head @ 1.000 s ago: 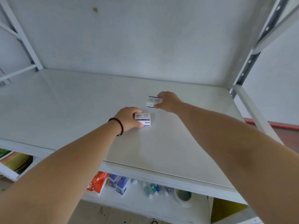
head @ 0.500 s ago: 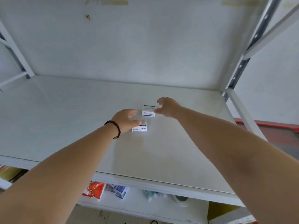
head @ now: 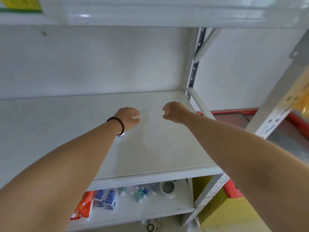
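Left hand: the left hand (head: pixel 128 117) hangs over the middle of the frame, fingers loosely curled, grasping nothing.
Right hand: the right hand (head: pixel 173 112) is just right of centre, also loosely curled and with nothing in it; the two hands are apart.
Box: of the small white and blue box (head: pixel 121 135) only one corner shows; it lies on the shelf, under the left wrist.
In the way: the left forearm covers most of the box; a dark braided bracelet (head: pixel 117 122) sits on that wrist, just above the corner.
Surface: a white metal shelf (head: pixel 158 148), smooth, which fills the centre of the frame.
Above: the underside of an upper shelf (head: pixel 150 14) along the top edge.
Frame: a grey perforated post (head: pixel 194 71) stands at the back right corner of the shelf.
Lower shelf, bottom centre: an orange packet (head: pixel 82 205), blue and white packs (head: pixel 107 198) beside it, small bottles (head: pixel 140 193) lying down, and a tape roll (head: pixel 168 187) further right.
Room: a pale wall (head: pixel 100 64) behind, a yellow floor (head: pixel 225 215) at lower right.
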